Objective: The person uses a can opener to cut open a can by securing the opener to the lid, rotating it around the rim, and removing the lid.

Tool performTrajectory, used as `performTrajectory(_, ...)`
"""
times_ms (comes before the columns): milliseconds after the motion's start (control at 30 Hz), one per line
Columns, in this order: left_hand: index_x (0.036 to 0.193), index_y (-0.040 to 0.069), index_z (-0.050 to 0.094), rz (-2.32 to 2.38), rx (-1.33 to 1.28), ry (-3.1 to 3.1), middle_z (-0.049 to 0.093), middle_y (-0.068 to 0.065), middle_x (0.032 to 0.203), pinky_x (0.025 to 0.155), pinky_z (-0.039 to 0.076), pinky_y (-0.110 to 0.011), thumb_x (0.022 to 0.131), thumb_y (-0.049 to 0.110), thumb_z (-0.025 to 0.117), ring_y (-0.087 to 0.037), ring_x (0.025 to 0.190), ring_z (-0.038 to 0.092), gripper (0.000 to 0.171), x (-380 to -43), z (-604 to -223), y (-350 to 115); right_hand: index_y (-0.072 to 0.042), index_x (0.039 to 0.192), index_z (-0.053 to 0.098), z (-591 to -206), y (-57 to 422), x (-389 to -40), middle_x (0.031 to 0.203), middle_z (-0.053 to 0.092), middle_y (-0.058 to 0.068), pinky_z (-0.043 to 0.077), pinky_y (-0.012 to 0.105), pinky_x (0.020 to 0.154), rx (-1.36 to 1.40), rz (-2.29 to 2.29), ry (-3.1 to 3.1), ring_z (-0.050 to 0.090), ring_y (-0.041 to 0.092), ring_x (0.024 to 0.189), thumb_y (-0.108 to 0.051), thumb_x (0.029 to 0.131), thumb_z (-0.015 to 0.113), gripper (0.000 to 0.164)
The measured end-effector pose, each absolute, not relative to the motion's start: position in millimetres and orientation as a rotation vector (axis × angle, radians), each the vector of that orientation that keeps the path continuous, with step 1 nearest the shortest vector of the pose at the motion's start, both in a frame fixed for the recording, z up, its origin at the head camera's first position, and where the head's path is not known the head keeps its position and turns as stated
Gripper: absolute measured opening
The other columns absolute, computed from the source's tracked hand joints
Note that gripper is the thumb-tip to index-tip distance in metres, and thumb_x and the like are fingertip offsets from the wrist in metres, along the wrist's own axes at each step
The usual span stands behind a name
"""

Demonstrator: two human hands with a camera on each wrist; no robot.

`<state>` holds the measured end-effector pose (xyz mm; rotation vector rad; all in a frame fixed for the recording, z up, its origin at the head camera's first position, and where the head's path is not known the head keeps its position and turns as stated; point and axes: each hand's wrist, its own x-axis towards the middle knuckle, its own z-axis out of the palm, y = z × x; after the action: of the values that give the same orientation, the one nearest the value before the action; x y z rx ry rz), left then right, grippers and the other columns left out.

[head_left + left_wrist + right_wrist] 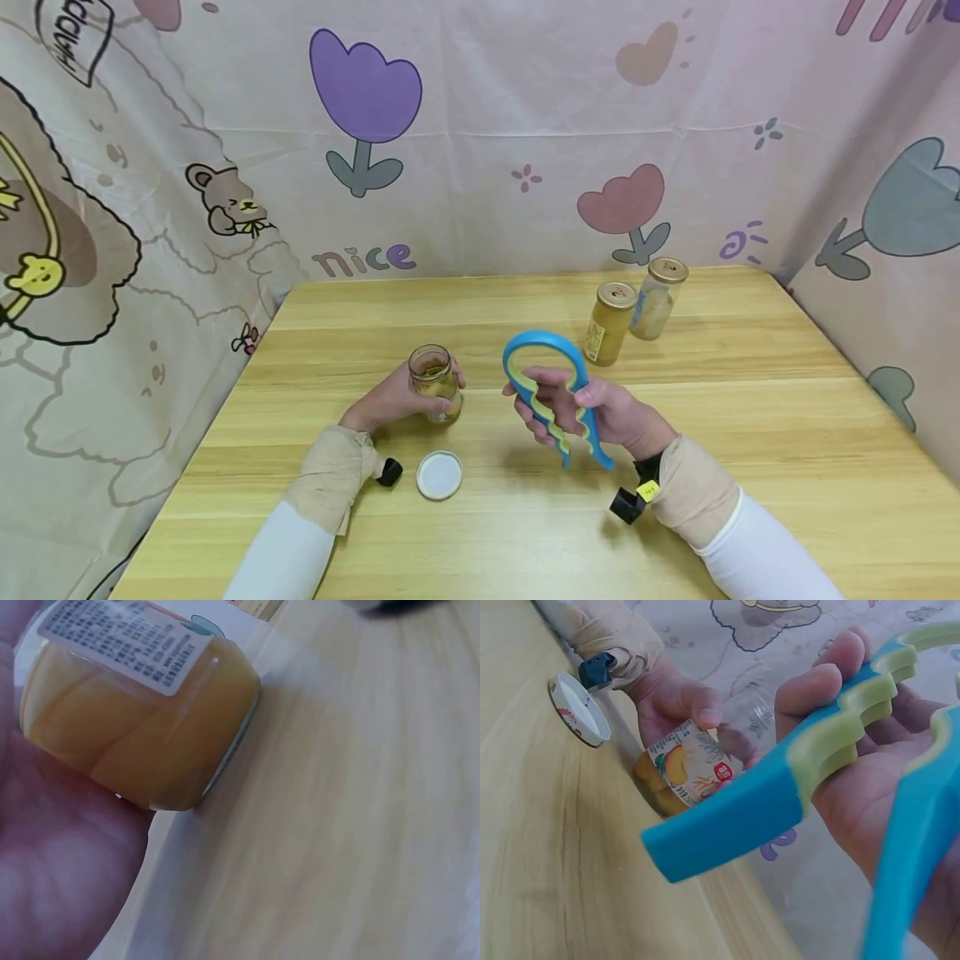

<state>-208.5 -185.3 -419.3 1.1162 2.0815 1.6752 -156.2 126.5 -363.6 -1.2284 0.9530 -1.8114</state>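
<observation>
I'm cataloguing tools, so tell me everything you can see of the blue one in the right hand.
The blue tool is a loop with two arms. Pale yellow-green lining follows its inside, rippled along the arms; it looks like plastic or rubber. The right hand holds it above the table, thumb over one arm, rounded end away from the person. The arms stand apart, gripping nothing.
</observation>
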Motion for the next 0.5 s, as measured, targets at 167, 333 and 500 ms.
performTrajectory(167,0.111,0.004,0.055,1.643,1.094,2.104,0.059,-0.018,0.11,0.105,0.032,-0.04,0.08,-0.002,0.073,-0.028,0.114,0.051,0.037,-208.4,-416.6,-184.7,0.01,0.145,0.025,-360.6,130.8,-158.1,0.116,0.05,0.016,0.042,0.033,0.079,-1.217,-1.846,0.899,0.048,0.026,0.095,-0.02,0.086,0.039,0.068)
performTrajectory(333,0.119,0.007,0.053,1.594,1.045,2.125,0.058,-0.013,0.115,0.104,0.034,-0.035,0.079,0.002,0.075,-0.025,0.114,0.05,0.046,-208.0,-413.7,-187.3,0.011,0.145,0.022,-360.2,135.2,-160.2,0.118,0.051,0.016,0.041,0.038,0.084,-1.194,-1.904,0.885,0.048,0.027,0.098,-0.026,0.091,0.038,0.067)
performTrajectory(500,0.137,0.013,0.04,1.614,0.958,2.099,0.053,-0.021,0.127,0.105,0.034,-0.031,0.076,0.005,0.077,-0.025,0.119,0.05,0.072,-205.0,-408.2,-194.8,-0.001,0.147,0.024,-357.0,140.0,-163.2,0.121,0.048,0.017,0.04,0.041,0.085,-1.182,-1.967,0.852,0.047,0.028,0.106,-0.039,0.097,0.038,0.065)
